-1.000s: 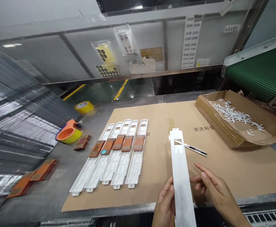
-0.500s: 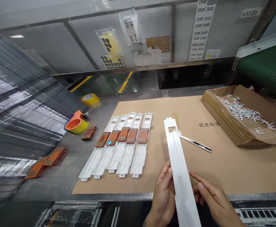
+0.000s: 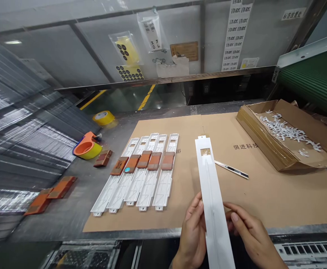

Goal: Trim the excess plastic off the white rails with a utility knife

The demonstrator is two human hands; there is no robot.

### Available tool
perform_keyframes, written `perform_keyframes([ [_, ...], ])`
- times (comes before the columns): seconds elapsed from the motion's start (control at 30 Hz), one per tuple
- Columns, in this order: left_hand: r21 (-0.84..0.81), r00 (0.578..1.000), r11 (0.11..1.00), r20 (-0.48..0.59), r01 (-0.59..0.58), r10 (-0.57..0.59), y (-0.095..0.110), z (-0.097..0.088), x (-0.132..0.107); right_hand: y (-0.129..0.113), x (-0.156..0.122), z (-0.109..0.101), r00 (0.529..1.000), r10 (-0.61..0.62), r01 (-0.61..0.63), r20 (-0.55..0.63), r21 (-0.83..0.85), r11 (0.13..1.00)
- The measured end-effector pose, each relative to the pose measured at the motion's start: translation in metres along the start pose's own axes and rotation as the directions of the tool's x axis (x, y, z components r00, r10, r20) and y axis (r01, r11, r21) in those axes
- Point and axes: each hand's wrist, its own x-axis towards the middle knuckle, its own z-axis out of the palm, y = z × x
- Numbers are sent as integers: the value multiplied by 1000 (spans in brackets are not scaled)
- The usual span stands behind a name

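A long white plastic panel (image 3: 212, 194), with a square cutout near its far end, is held tilted above the front of the cardboard sheet. My left hand (image 3: 193, 231) grips its left edge, thumb at the side and fingers partly hidden beneath. At the right edge is my right hand (image 3: 253, 231), its index finger stretched to the panel and thumb apart; the other fingertips are partly hidden behind the panel. Several similar white panels (image 3: 162, 190) lie side by side to the left, with reddish-brown blocks (image 3: 167, 160) across them. Just right of the held panel lies a utility knife (image 3: 232, 170).
The cardboard sheet (image 3: 264, 194) covers much of the dark table. An open carton (image 3: 264, 145) of small white plastic pieces (image 3: 284, 129) stands at right. Yellow tape (image 3: 104, 117), an orange tape dispenser (image 3: 86, 147) and loose reddish-brown blocks (image 3: 62, 186) are at left.
The panel's far end has swung slightly right and lies more upright in view. My right index fingertip has come closer to the panel's edge. The whole view has shifted slightly.
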Motion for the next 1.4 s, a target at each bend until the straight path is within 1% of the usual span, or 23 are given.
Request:
perform_keyframes([
  [0.13, 43, 1000, 999, 18, 2, -3, -7, 2, -4, -14, 14, -1, 984, -15, 17, -178, 13, 1000],
  [0.17, 47, 999, 999, 33, -7, 5, -9, 3, -6, -19, 18, -1, 979, -27, 29, -200, 8, 1000],
  [0.23, 41, 997, 999, 69, -32, 29, -14, 5, -8, -28, 25, -1, 976, -60, 62, -209, 4, 998],
  [0.33, 7, 992, 998, 111, -61, 60, -20, 6, -10, -35, 31, 1, 980, -101, 104, -170, 7, 995],
  [0.43, 7, 991, 997, 108, -75, 74, -25, 4, -11, -35, 31, 2, 988, -93, 98, -125, 38, 994],
  [0.57, 10, 992, 998, 111, -65, 63, -28, 4, -10, -34, 26, 1, 996, -72, 79, -60, 114, 990],
  [0.7, -1, 991, 998, 123, -62, 61, -27, 6, -9, -31, 17, -2, 996, -79, 68, 39, 231, 971],
  [0.83, -32, 992, 997, 99, -72, 75, -24, 9, -9, -25, 7, -3, 984, -85, 30, 155, 326, 945],
  [0.93, -25, 996, 997, 47, -77, 79, -21, 10, -10, -21, 4, -3, 973, -82, -5, 217, 371, 929],
  [1.0, -8, 997, 997, 20, -76, 76, -20, 10, -10, -21, 4, -4, 975, -66, -25, 212, 397, 917],
  [1.17, 14, 998, 998, 7, -66, 66, -19, 12, -13, -26, 8, -6, 996, -3, -33, 89, 398, 917],
  [1.4, 29, 999, 999, -4, -36, 36, -16, 13, -15, -27, 11, -7, 997, 15, -42, 70, 408, 912],
])
